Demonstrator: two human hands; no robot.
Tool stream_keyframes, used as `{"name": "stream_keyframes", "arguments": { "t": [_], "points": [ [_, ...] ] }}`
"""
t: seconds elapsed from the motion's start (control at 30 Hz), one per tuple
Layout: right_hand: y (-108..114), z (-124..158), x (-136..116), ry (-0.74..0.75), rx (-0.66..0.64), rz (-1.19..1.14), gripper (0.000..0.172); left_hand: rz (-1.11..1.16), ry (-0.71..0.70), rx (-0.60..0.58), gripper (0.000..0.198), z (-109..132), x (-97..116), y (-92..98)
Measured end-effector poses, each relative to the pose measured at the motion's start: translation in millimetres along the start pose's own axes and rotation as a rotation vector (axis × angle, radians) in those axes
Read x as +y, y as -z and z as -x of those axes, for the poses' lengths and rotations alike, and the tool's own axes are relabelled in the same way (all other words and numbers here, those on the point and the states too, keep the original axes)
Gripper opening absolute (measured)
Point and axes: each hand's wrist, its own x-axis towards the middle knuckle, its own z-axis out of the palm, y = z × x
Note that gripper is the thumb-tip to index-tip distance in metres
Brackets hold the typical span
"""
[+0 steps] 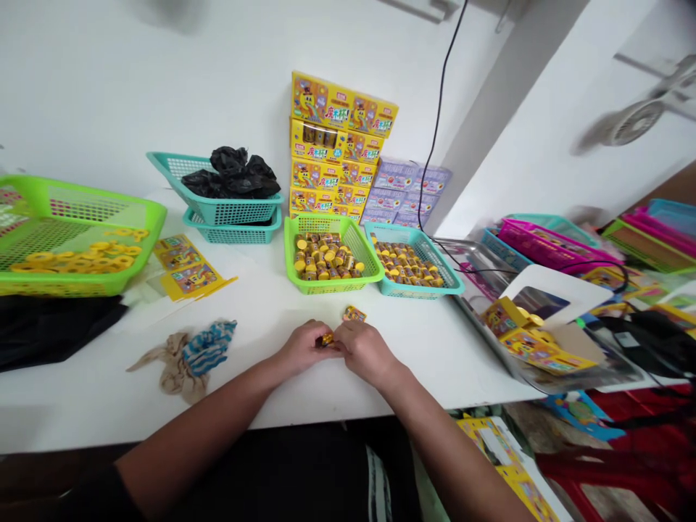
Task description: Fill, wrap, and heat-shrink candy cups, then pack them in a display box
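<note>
Head view: my left hand point(299, 348) and right hand point(364, 354) sit narrow together, pinching a small yellow tube point(327, 339) low over the bench point(81, 406), a firm, steady hold. A printed card point(354, 314) lies just ahead; a green basket point(333, 287) of tubes sits farther ahead.

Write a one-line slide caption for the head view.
Head view: left hand and right hand hold a small yellow piece at a white table, before a green basket of yellow-capped tubes.
</note>
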Motion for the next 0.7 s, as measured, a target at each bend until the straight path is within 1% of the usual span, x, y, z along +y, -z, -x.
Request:
{"name": "stream_keyframes", "arguments": {
  "t": [0.03,0.1,0.17,0.2,0.23,0.27,0.3,0.37,0.4,0.47,0.5,0.6,0.63,0.7],
  "points": [
    [-1.9,-0.6,-0.3,-0.004,0.046,-0.036,0.015,-0.015,-0.008,-0.003,0.021,0.2,0.9,0.1],
    [-7.2,1.4,-0.5,-0.071,0.213,-0.141,0.013,-0.036,-0.012,-0.001,0.018,1.1,2.7,0.2],
    [-16.2,6.9,-3.1,-0.232,0.429,-0.296,0.015,-0.041,-0.017,0.012,0.013,2.8,4.6,-0.3],
    [-22.1,10.4,-6.3,-0.33,0.514,-0.406,0.018,-0.044,-0.028,0.022,0.011,3.9,5.6,-0.9],
    [-28.6,14.1,-11.0,-0.424,0.57,-0.539,0.023,-0.05,-0.046,0.032,0.011,5.1,6.6,-1.7],
    [-35.2,17.4,-17.0,-0.503,0.597,-0.686,0.029,-0.06,-0.07,0.037,0.011,6.4,7.5,-2.8],
    [-41.5,20.1,-23.9,-0.556,0.597,-0.833,0.034,-0.072,-0.097,0.039,0.011,7.6,8.4,-4.0],
    [-50.8,22.6,-36.6,-0.573,0.563,-1.048,0.04,-0.099,-0.144,0.032,0.006,9.9,9.9,-6.5],
    [-53.3,22.1,-40.6,-0.552,0.548,-1.097,0.042,-0.106,-0.155,0.031,0.004,10.7,10.4,-7.6],
    [-53.7,18.4,-39.5,-0.517,0.537,-1.092,0.041,-0.107,-0.139,0.041,0.004,11.6,10.9,-8.9],
    [-51.7,15.6,-34.0,-0.52,0.544,-1.052,0.039,-0.104,-0.119,0.047,0.003,11.8,10.8,-9.0],
    [-39.5,8.6,-2.0,-0.619,0.553,-0.792,0.033,-0.064,-0.034,0.061,0.011,10.8,10.2,-7.2],
    [-34.5,7.9,10.9,-0.656,0.537,-0.687,0.031,-0.025,0.003,0.071,0.013,10.1,10.0,-5.9],
    [-25.0,10.3,34.9,-0.705,0.486,-0.539,0.023,0.122,0.109,0.102,0.018,8.2,9.6,-2.5]
  ]
}}
